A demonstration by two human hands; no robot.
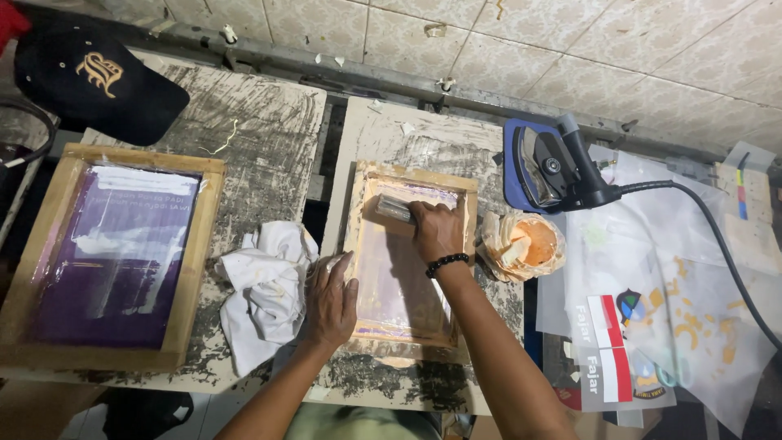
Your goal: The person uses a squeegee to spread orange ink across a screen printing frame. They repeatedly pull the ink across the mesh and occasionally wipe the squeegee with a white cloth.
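On the screen frame (411,257), both hands (383,269).

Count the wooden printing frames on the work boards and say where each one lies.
2. A large purple-meshed frame lies on the left board. A smaller frame lies on the middle board under both hands. None seem hidden.

Black cap (94,77), purple screen frame (114,253), white rag (265,289), iron (554,167)

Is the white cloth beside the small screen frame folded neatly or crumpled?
Crumpled. The white cloth lies bunched in irregular creases on the table, just left of the left hand pressing the small frame.
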